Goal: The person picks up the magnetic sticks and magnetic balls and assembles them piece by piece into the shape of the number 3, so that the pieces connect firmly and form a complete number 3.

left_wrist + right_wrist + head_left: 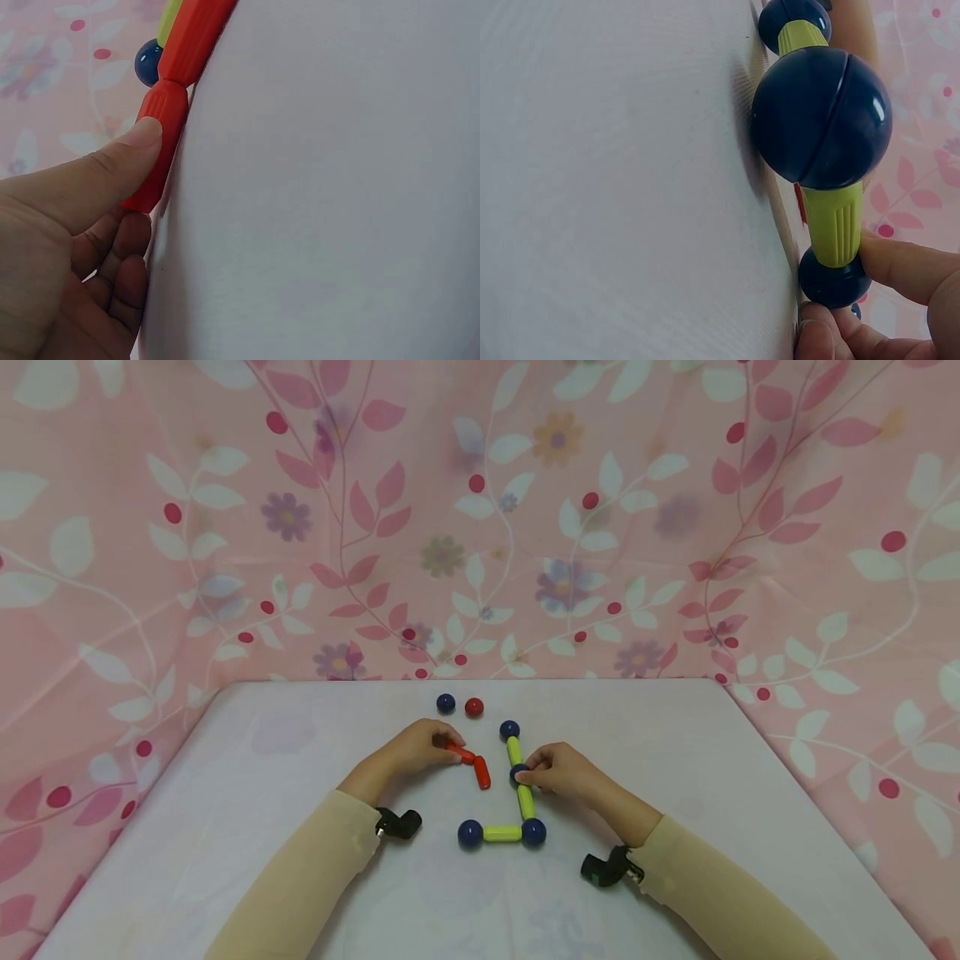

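In the head view my left hand (418, 748) pinches a red rod (465, 754) between thumb and fingers. Its tip touches the end of a second red rod (482, 772), which lies at an angle to it. My right hand (567, 773) grips the middle blue ball (517, 772) of an L-shaped chain, with thumb and fingers around it also in the right wrist view. Yellow-green rods (513, 749) join that ball to a far blue ball (510, 728) and a corner ball (533, 832). From the corner, another yellow-green rod (502, 833) runs left to an end ball (470, 834).
Beyond my left hand, a loose blue ball (446, 703) and a red ball (474, 707) sit near the back of the white table (637, 718). A pink floral cloth (480, 527) hangs behind it. Small black cameras (401, 823) are strapped to both wrists.
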{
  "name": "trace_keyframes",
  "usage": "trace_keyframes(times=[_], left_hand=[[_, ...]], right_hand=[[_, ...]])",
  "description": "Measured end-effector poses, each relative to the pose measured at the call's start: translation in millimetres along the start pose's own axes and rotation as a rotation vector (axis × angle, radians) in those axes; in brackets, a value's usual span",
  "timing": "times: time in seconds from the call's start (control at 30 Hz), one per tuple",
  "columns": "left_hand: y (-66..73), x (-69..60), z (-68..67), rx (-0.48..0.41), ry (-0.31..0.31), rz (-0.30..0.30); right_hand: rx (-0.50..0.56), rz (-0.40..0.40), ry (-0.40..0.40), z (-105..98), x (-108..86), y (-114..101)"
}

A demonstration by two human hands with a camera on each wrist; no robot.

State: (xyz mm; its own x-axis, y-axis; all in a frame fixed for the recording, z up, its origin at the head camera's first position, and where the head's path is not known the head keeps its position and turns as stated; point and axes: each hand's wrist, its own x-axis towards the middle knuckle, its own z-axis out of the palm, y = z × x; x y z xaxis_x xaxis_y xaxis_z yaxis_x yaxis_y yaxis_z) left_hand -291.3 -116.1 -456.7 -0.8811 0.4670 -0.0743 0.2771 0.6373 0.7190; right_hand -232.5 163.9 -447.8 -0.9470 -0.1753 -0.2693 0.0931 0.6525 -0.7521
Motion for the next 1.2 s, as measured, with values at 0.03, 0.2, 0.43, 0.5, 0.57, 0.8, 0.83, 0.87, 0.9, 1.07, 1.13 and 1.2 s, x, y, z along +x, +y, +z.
trace_keyframes(times=[0.03, 0.2, 0.43, 0.5, 0.57, 0.8, 0.83, 0.87, 0.9, 1.07, 1.13, 1.2], left_hand=[[0.3, -0.2, -0.2, 0.002, -0.005, -0.004], [1.8, -1.3, -0.2, 0.022, -0.008, -0.016], [4.0, -2.6, 4.2, 0.074, 0.014, 0.006], [6.6, -2.5, 5.7, 0.097, 0.018, 0.016], [9.2, -2.1, 7.9, 0.112, 0.019, 0.025], [15.4, 2.8, 15.5, 0.113, 0.010, 0.062], [15.7, 3.4, 16.5, 0.112, 0.007, 0.069], [15.8, 4.1, 17.4, 0.112, 0.005, 0.076], [15.9, 4.6, 18.3, 0.110, 0.004, 0.083], [15.1, 7.2, 21.5, 0.123, 0.003, 0.088], [14.5, 8.4, 22.2, 0.128, 0.005, 0.091], [13.7, 9.2, 22.8, 0.130, 0.008, 0.091]], right_hand=[[0.001, 0.002, 0.001, 0, 0.1, 0], [0.000, 0.012, 0.004, 0, 0.6, 0], [-0.012, 0.025, 0.006, 0, 1.1, -1], [-0.010, 0.026, 0.006, 0, 1.1, -1], [-0.009, 0.027, 0.007, 0, 0.9, -1], [0.006, 0.027, 0.002, 0, -0.4, -1], [0.009, 0.027, 0.002, 0, -0.6, -1], [0.012, 0.026, 0.001, 0, -0.9, -1], [0.013, 0.025, 0.000, 0, -1.2, -1], [0.011, 0.025, 0.001, -1, -0.5, -1], [0.005, 0.028, 0.004, -1, 0.2, -1], [0.005, 0.031, 0.006, -1, 0.6, -1]])
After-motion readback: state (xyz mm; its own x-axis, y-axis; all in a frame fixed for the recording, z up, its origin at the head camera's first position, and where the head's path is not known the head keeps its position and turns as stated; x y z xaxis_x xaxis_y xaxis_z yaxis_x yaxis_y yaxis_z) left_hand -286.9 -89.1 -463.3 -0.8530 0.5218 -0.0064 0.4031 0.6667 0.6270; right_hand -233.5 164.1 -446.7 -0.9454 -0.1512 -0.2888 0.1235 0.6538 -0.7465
